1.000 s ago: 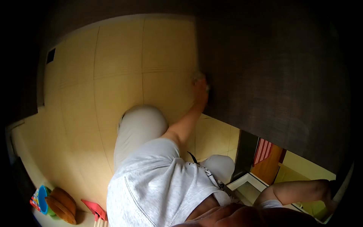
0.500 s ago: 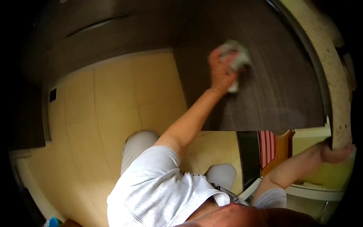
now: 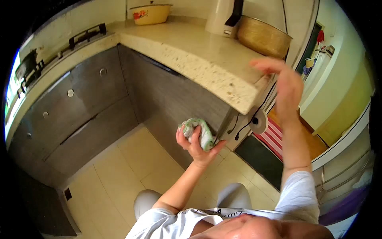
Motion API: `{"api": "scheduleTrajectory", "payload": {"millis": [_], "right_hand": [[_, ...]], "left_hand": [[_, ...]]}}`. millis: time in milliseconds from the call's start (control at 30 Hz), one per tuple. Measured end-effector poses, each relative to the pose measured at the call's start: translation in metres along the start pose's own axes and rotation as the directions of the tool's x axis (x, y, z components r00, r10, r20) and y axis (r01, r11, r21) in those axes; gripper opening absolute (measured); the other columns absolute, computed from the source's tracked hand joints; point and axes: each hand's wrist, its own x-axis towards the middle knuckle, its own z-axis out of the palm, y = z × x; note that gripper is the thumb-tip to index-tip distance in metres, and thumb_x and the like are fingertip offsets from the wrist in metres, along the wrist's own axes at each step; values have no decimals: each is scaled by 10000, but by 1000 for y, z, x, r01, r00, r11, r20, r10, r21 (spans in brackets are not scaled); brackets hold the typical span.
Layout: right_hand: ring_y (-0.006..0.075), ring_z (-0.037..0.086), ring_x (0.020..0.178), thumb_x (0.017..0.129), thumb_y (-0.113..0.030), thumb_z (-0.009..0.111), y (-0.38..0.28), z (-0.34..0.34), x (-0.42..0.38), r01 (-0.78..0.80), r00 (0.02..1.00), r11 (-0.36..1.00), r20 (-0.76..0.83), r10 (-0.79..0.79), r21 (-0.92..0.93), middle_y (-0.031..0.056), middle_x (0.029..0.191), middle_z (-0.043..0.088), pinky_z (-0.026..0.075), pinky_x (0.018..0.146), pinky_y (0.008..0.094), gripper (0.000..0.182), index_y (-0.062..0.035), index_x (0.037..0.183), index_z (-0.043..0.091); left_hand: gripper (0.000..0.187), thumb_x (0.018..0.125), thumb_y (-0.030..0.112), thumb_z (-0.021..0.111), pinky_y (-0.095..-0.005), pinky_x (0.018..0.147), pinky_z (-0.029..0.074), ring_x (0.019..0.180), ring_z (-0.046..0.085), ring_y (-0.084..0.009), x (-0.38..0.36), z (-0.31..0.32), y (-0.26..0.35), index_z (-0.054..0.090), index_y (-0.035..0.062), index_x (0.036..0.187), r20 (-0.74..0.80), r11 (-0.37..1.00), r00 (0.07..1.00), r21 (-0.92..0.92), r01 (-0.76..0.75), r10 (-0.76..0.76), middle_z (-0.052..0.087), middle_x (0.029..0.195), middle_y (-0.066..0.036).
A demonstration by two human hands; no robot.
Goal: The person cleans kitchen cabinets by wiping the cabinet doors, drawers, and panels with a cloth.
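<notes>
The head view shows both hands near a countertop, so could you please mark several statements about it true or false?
1. The left hand holds a crumpled cloth. True.
2. The right hand grips the cloth too. False: the right hand is raised near the countertop's corner, apart from the cloth.
3. A white jug stands between the flowered basin and the brass-coloured pot. True.
4. The striped mat is blue and white. False: the striped mat is red and white.
5. The flowered basin rests on the countertop. True.
</notes>
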Motion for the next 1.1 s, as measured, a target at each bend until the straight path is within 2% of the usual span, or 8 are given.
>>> {"api": "scheduleTrajectory", "payload": {"millis": [100, 167, 300, 367, 800, 867, 933, 1100], "right_hand": [[147, 624, 792, 928, -177, 466, 69, -62, 31, -41, 973, 973, -232, -13, -228, 109, 908, 669, 477, 747, 255, 257, -9, 932, 659], [128, 631, 775, 940, -211, 446, 127, -99, 70, -99, 966, 909, -259, -10, -405, 76, 952, 666, 485, 748, 238, 282, -26, 999, 651], [356, 316, 1296, 769, -67, 536, 177, -144, 141, -232, 971, 571, -155, 181, -787, 169, 1353, 418, 282, 1077, 359, 513, -94, 1275, 455], [361, 355, 1263, 741, -13, 495, 221, -159, 166, 16, 1000, 334, 8, -24, -942, 172, 1321, 448, 341, 1036, 387, 500, -34, 1240, 468], [314, 301, 1322, 750, -45, 496, 276, -145, 252, -34, 963, 121, 0, 271, -992, 152, 1365, 413, 392, 971, 447, 601, -46, 1339, 373], [303, 256, 1346, 750, -46, 506, 263, -129, 254, -88, 938, 86, -54, 343, -992, 150, 1399, 368, 376, 992, 457, 621, -74, 1353, 362], [328, 398, 1202, 773, -146, 520, 307, -153, 261, 5, 973, 56, 18, 230, -998, 153, 1285, 465, 407, 931, 464, 550, -63, 1306, 413], [416, 451, 1140, 732, -224, 582, 336, -160, 269, 11, 1000, 101, 12, 8, -995, 213, 1231, 489, 366, 964, 493, 517, -20, 1197, 486]], "left_hand": [[1005, 514, 138, 866, -415, 983, 316, 1160, 379, -313, -2, 3, 9, 294, 28, 1334, 39, 997, 996, -1, 82, -82, 299, 1302, -164], [1022, 535, 121, 856, -417, 988, 311, 1163, 378, -311, -12, 9, -2, 245, 22, 1349, 38, 998, 999, 49, 28, -30, 307, 1303, -162], [1008, 596, 103, 825, -421, 1003, 300, 1173, 378, -318, -19, 15, -6, 184, 25, 1370, 43, 994, 998, 103, -42, 38, 319, 1315, -169], [997, 600, 121, 826, -430, 995, 311, 1170, 386, -328, -20, 15, -8, 197, 62, 1371, 19, 989, 999, 140, -40, 38, 323, 1319, -173], [811, 601, 161, 794, -404, 917, 385, 1072, 461, -284, -55, 6, -39, 340, 96, 1270, 74, 971, 994, 231, 59, -78, 434, 1185, -117], [789, 640, 168, 778, -385, 862, 420, 1029, 488, -272, -73, 13, -52, 320, 113, 1280, 100, 938, 943, -111, 328, -318, 447, 1163, -111], [772, 677, 177, 762, -360, 810, 452, 994, 510, -259, -78, 20, -53, 297, 129, 1291, 149, 562, 756, -583, 588, -637, 459, 1142, -106], [803, 659, 234, 764, -377, 851, 419, 1041, 473, -278, -71, 10, -47, 295, 106, 1299, 198, 922, 934, -193, 335, -298, 438, 1167, -119]]}}
